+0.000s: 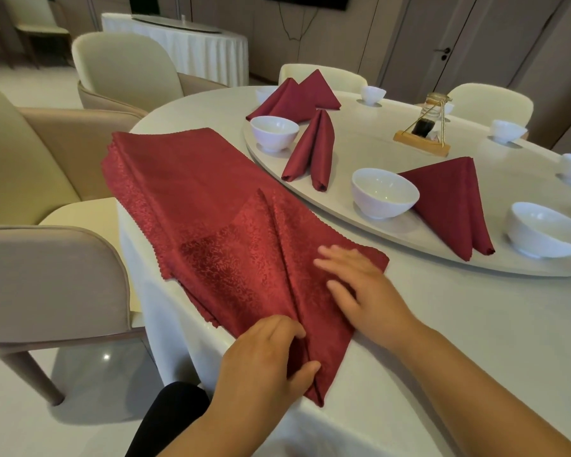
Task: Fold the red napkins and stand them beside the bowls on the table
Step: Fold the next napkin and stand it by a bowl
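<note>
Now left hand (267, 361) pinches napkin (257, 268) (right hand (366, 291) pressing flat).

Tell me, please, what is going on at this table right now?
A person is folding a red napkin at the table's near edge, atop a stack of unfolded ones. Their left grip pinches its near folded corner, while the right grip lies flat on the cloth. Several folded napkins already stand beside white bowls on the turntable.
</note>
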`<state>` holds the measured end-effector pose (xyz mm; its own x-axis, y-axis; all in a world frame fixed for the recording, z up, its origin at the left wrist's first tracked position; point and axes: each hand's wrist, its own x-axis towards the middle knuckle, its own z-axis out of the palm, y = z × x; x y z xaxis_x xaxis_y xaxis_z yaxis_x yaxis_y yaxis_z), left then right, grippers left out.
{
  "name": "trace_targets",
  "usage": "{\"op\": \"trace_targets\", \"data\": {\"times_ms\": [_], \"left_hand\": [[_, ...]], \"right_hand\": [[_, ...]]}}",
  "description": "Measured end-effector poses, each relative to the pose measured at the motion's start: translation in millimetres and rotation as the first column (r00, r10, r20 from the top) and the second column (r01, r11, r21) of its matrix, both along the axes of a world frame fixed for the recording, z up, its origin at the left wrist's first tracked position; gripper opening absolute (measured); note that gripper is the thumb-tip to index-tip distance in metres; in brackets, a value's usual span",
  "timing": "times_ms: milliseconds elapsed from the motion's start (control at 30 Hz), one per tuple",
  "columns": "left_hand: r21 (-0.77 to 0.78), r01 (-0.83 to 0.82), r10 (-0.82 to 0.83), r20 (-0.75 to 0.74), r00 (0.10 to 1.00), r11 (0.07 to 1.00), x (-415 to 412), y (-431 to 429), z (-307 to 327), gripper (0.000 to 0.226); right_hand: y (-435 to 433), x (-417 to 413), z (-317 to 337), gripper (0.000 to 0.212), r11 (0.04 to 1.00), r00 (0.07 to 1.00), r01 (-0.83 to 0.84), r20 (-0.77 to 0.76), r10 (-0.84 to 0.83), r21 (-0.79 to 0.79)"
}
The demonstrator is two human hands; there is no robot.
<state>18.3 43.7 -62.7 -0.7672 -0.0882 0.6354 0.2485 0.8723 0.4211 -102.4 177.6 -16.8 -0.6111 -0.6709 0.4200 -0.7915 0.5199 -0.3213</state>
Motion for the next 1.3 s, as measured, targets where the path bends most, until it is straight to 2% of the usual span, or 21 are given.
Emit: {"op": "trace_targets", "data": {"times_ms": [67,133,300,467,567,667,733,800,833,867,967,1033,1100,1167,1200,1300], "left_hand": [[0.013,-0.021,0.021,0.0,1.0,1.0,1.0,1.0,1.5,0.033],[0.015,-0.034,0.034,-0.002,0.999,0.999,1.7,2.6,3.2,0.035],[0.055,-0.011,0.011,0.004,1.0,0.998,2.9,1.8,1.5,0.035],[0.006,-0.009,0.008,0.072,0.997,1.0,2.0,-3.0,6.2,0.038],[-0.075,-0.046,0.053,0.095,0.994,0.996,1.9,-15.5,2.6,0.056],[-0.21,-0.101,0.16,0.286,0.945,0.972,0.2,-40.3,9.3,0.088],[-0.174,-0.137,0.194,0.374,0.907,0.975,-3.4,-60.8,16.7,0.101],[-0.097,-0.202,0.224,0.369,0.902,0.975,-9.8,-84.2,18.0,0.117],[-0.069,-0.211,0.221,0.358,0.907,0.975,-11.9,-93.9,20.2,0.118],[-0.046,-0.205,0.207,0.357,0.911,0.978,-14.0,-101.5,24.0,0.108],[-0.003,-0.225,0.213,0.338,0.917,0.974,-20.3,-119.4,25.0,0.053],[-0.001,-0.307,0.292,0.309,0.905,0.952,-23.0,-126.1,23.4,0.046],[-0.025,-0.338,0.336,0.19,0.922,0.941,-19.8,-122.6,25.6,0.042],[0.01,-0.209,0.209,0.013,0.978,0.978,-11.7,-102.4,29.7,0.034],[0.035,-0.09,0.09,-0.026,0.996,0.995,-5.7,-84.5,32.6,0.025],[-0.024,0.228,-0.229,-0.027,0.973,0.973,10.5,-32.7,29.0,0.01]], "right_hand": [[-12.5,15.4,1.8,0.051,0.99,0.979,-0.124,0.172,0.112,0.061],[-18.5,20.4,-3.8,0.056,0.975,0.954,-0.168,0.273,0.124,0.147],[-21.5,20.3,-12.1,0.059,0.945,0.972,-0.14,0.223,0.074,0.296],[-21.8,20.7,-13.6,0.064,0.944,0.973,-0.136,0.222,0.069,0.3],[-21.4,20.4,-15.4,0.081,0.95,0.975,-0.13,0.21,0.07,0.284],[-22.3,20.8,-14.6,0.083,0.952,0.977,-0.123,0.2,0.068,0.28],[-22.1,20.9,-14.4,0.084,0.952,0.977,-0.118,0.202,0.06,0.284],[-22.0,21.0,-14.3,0.084,0.951,0.977,-0.119,0.206,0.061,0.284],[-22.2,21.2,-14.0,0.085,0.95,0.977,-0.121,0.206,0.062,0.287],[-22.3,21.2,-13.9,0.085,0.949,0.976,-0.124,0.207,0.064,0.291],[-21.9,21.2,-13.6,0.085,0.945,0.976,-0.13,0.207,0.069,0.3],[-21.7,21.0,-14.8,0.084,0.945,0.979,-0.133,0.188,0.078,0.299],[-22.3,22.8,-14.0,0.068,0.95,0.98,-0.12,0.185,0.068,0.29],[-20.4,23.6,-12.6,0.048,0.965,0.968,-0.106,0.246,0.046,0.239],[-18.8,23.8,-12.5,0.049,0.976,0.961,-0.1,0.273,0.044,0.195],[-15.9,24.4,-12.3,0.048,0.994,0.958,-0.079,0.281,0.056,0.072]]}}
